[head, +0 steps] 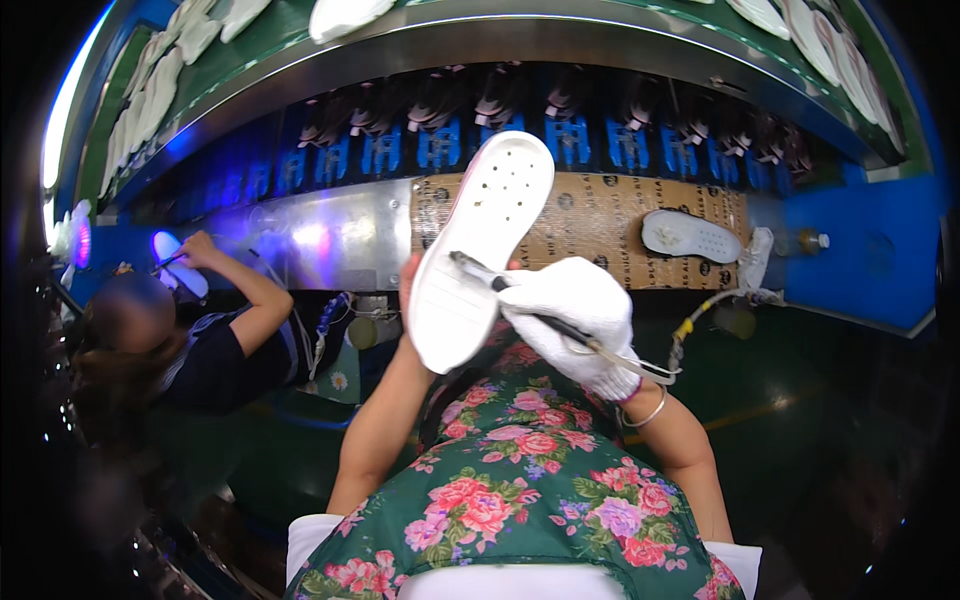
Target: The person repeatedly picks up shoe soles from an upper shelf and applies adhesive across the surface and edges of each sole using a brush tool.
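A white shoe sole (484, 225), dotted with small holes at its far end, is held up before me at a slant. My left hand (409, 289) grips it from beneath; most of that hand is hidden behind the sole. My right hand (574, 319), in a white knit glove, holds a brush (551, 324) with a dark handle and a thin tube at its rear. The bristle end lies against the sole's inner face, near the middle. Below the hands is my green floral apron (517, 480).
Printed cardboard (585, 232) covers part of the metal bench (337, 232); a second sole (691, 237) rests there. A bottle (810, 241) stands farther right. Beyond, a green conveyor belt (247, 49) carries several white soles. A co-worker (225, 337) brushes another sole (180, 262) at left.
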Available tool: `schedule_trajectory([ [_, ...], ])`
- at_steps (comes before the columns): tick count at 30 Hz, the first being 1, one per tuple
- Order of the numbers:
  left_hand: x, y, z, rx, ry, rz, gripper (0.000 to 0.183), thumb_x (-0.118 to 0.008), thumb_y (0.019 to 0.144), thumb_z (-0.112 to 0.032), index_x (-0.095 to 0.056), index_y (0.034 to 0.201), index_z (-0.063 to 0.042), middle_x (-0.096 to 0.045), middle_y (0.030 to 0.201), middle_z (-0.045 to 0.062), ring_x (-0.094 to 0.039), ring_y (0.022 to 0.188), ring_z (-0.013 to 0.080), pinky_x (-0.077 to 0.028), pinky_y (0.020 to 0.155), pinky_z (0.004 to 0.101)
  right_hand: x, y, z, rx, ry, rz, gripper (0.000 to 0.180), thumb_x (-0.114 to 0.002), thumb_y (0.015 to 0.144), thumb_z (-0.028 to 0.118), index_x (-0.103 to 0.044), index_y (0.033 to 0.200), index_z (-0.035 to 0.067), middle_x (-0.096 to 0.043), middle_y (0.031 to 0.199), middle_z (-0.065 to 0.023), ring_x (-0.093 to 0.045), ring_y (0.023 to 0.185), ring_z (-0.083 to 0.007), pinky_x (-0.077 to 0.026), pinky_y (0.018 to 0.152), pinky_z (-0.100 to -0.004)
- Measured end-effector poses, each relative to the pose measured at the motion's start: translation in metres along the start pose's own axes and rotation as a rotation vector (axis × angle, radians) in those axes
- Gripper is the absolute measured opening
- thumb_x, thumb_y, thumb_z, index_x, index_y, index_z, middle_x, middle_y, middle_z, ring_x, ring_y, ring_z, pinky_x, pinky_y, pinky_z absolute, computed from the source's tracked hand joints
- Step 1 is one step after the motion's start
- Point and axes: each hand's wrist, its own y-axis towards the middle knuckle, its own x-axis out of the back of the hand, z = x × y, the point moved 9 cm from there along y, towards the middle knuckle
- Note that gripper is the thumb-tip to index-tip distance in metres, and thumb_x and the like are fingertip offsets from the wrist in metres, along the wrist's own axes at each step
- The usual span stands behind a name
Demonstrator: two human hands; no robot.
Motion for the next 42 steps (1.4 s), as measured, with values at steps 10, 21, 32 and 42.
schedule_trajectory([
  [10,-0.002,0.025,0.034,-0.107,-0.018,0.12,0.104,-0.048,0.077,-0.084,-0.031,0.151,-0.012,-0.048,0.139,0.025,-0.055,0.122,0.039,-0.047,0.102,0.0548,0.015,0.013,0.029,0.031,-0.143,-0.068,0.022,-0.078,0.07,0.003,-0.076,0.092,0.007,-0.072,0.085,-0.0088,-0.068,0.074,-0.0246,-0.052,0.067,-0.0332],
  [21,0.054,0.024,0.064,-0.103,0.07,-0.178,0.105,-0.071,0.071,-0.071,-0.034,0.149,-0.012,-0.047,0.145,0.014,-0.047,0.132,0.0324,-0.036,0.114,0.0499,0.015,0.032,0.047,0.194,-0.327,-0.226,0.034,-0.078,0.067,0.002,-0.075,0.101,0.007,-0.074,0.092,-0.011,-0.07,0.079,-0.0248,-0.054,0.071,-0.0325],
  [32,0.021,0.049,0.058,-0.12,0.181,-0.06,0.105,-0.058,0.075,-0.08,-0.031,0.149,-0.01,-0.049,0.14,0.018,-0.053,0.125,0.0314,-0.045,0.107,0.0478,0.011,0.022,0.037,0.027,-0.21,-0.295,0.019,-0.076,0.075,0.0,-0.074,0.094,0.002,-0.072,0.09,-0.0147,-0.07,0.081,-0.0235,-0.053,0.076,-0.0318],
  [42,0.013,0.052,0.05,-0.11,0.035,0.018,0.104,-0.055,0.076,-0.081,-0.032,0.15,-0.012,-0.051,0.138,0.02,-0.054,0.124,0.0349,-0.045,0.107,0.0515,0.006,0.011,0.027,0.003,-0.208,-0.24,0.02,-0.073,0.075,-0.003,-0.074,0.094,0.002,-0.073,0.094,-0.0117,-0.068,0.082,-0.0205,-0.052,0.072,-0.0307],
])
